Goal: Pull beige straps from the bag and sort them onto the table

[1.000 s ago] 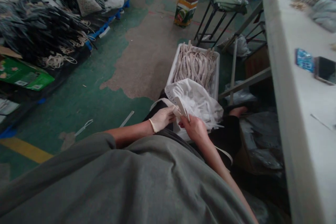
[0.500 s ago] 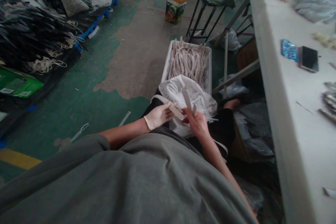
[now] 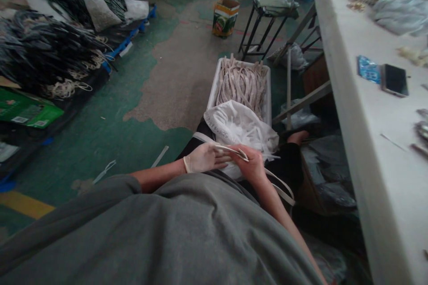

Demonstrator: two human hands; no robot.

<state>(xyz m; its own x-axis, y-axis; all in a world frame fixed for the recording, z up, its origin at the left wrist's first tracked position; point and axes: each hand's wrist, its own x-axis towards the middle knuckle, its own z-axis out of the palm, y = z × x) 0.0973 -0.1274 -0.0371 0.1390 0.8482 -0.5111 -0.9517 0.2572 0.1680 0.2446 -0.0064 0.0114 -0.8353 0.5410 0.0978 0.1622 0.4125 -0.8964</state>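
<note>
A pale, flat strap [image 3: 230, 148] runs across my lap, bent over near my right hand. My left hand [image 3: 205, 158], in a light glove, has the strap between its thumb and its fairly straight fingers. The bare right hand [image 3: 250, 163] grips the folded part, and its fingertips meet those of the left. More pale strap [image 3: 282, 189] loops down beside the right forearm. Just beyond the hands, a white sack [image 3: 222, 118] with printing on its edge lies open on my lap, with white pieces inside that I cannot make out.
A white crate [image 3: 213, 84] of beige straps stands ahead. On the right, a long white table [image 3: 368, 142] bears a phone [image 3: 394, 79] and a blue packet [image 3: 368, 69]. Bundles of dark straps [image 3: 43, 49] lie at left; a stool [image 3: 272, 4] and an open carton [image 3: 224, 20] stand beyond.
My hands have come together, the right one turning over. The strap, which showed its broad face and an upright end, now lies nearly edge-on, and more of it loops by the right forearm.
</note>
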